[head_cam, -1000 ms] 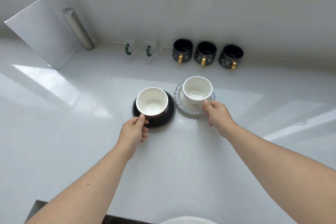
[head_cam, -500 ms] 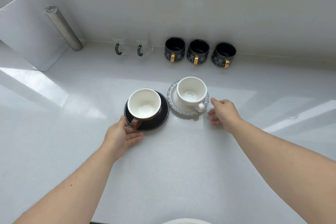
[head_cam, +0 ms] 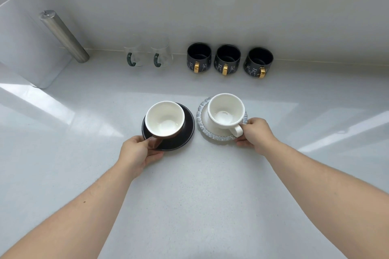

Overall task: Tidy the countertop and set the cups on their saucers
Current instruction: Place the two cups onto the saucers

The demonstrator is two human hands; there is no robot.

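Observation:
A brown cup with a white inside (head_cam: 165, 120) stands on a black saucer (head_cam: 186, 132) at the middle of the white countertop. My left hand (head_cam: 137, 151) grips this saucer's near-left edge, thumb on top beside the cup's handle. Just to the right, a white cup (head_cam: 226, 111) stands on a blue-grey scalloped saucer (head_cam: 212, 135), its handle pointing to the near right. My right hand (head_cam: 255, 134) holds that saucer's near-right rim, thumb by the handle. The two saucers lie close together with a narrow gap between them.
Along the back wall stand three black mugs with gold handles (head_cam: 227, 60) and, left of them, two clear glass mugs with green handles (head_cam: 147, 54). A metal cylinder (head_cam: 63, 35) and a white board (head_cam: 25, 48) lean at the far left.
Both hands let go of the cup handles, dropped to the saucers' near edges and have closed on the rims. The cups stay on their saucers.

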